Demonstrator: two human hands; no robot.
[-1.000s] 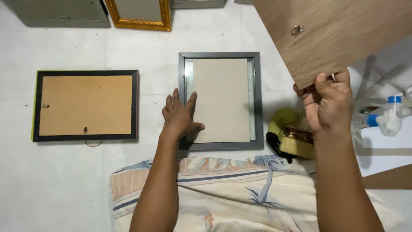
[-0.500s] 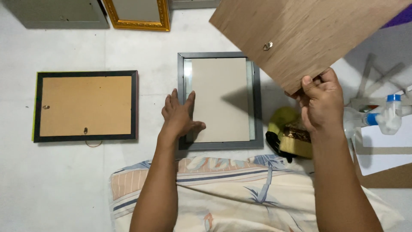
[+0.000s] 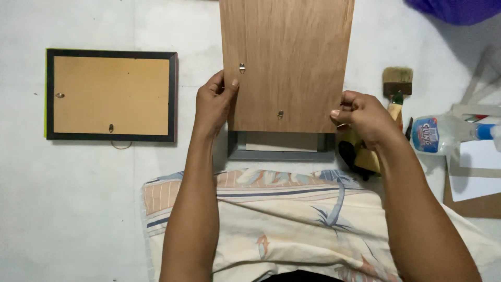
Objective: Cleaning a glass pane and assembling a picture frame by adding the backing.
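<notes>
Backing boards: we count one wooden backing board (image 3: 286, 57), held upright-facing over the grey frame (image 3: 282, 151) and covering most of it; only the frame's near edge shows below the board.
Metal clips: two small clips (image 3: 242, 68) on the board's face, one near its left edge, one near its lower edge.
Frames: two, the grey one under the board and a black picture frame (image 3: 110, 95) lying face down well to the left on the white floor (image 3: 68, 209).
Brushes: one paintbrush (image 3: 397, 83) to the right, bristles pointing away.
Bottles: one glue bottle (image 3: 449, 133) lying on its side at the far right.
Left hand (image 3: 214, 104): we see its grip clamped on the board's left edge, thumb on the front face just below the upper clip, wrist straight.
Right hand (image 3: 365, 117): its grip is pinched on the board's lower right corner, fingers curled, knuckles up.
Lap: a patterned cloth (image 3: 282, 214) lies under both forearms.
</notes>
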